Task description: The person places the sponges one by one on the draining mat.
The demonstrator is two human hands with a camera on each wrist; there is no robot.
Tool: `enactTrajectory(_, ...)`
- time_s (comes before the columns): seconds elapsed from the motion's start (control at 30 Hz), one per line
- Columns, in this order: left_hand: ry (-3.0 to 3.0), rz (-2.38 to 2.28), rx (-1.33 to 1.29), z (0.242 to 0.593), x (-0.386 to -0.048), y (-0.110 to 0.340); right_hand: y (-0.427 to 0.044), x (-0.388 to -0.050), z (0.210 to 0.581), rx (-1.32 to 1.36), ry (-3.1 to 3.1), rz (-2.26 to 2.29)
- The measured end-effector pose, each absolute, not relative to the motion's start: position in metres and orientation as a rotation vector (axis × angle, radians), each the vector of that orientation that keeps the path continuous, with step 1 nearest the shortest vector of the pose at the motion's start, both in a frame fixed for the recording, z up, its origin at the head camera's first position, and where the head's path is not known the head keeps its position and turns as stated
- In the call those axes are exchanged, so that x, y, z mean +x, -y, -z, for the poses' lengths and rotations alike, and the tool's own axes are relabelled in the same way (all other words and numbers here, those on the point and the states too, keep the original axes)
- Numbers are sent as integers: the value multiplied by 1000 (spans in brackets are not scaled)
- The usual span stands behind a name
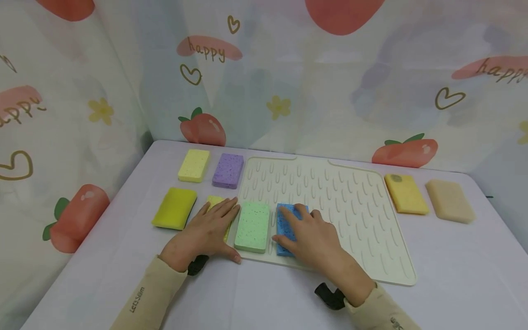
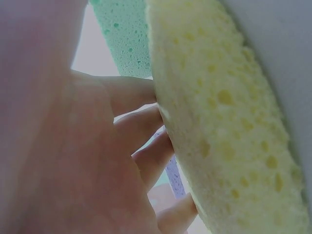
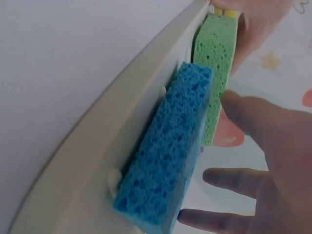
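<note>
Spread over a pale yellow sponge (image 2: 229,112) is my left hand (image 1: 202,236), its straight fingers touching the sponge's upper face in the left wrist view. It covers much of that sponge in the head view. My right hand (image 1: 319,238) hovers over a blue sponge (image 1: 283,228), fingers loosely bent. In the right wrist view the thumb stands apart from the blue sponge, and one fingertip is at or very near its edge. Between the hands a light green sponge (image 1: 252,228) lies flat on the cream ridged mat (image 1: 359,256), as does the blue one.
Left of the mat lie a pale yellow sponge (image 1: 194,165), a purple sponge (image 1: 228,170) and a bright yellow sponge (image 1: 175,208). On the right are a yellow-orange sponge (image 1: 406,194) and a beige sponge (image 1: 449,200). A printed cloth wall (image 1: 288,82) stands behind the table.
</note>
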State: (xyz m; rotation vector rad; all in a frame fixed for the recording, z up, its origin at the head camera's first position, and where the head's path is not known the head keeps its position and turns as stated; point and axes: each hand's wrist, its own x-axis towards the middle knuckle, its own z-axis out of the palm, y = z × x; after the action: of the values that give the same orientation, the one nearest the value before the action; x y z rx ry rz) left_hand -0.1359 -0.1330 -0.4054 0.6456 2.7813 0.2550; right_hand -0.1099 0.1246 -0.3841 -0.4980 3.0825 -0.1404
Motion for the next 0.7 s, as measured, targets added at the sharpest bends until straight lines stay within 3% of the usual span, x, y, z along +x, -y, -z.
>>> enactTrajectory(0.7,-2784,-266,655,403,-135,133,-149,-118,394,-799,-2944,427)
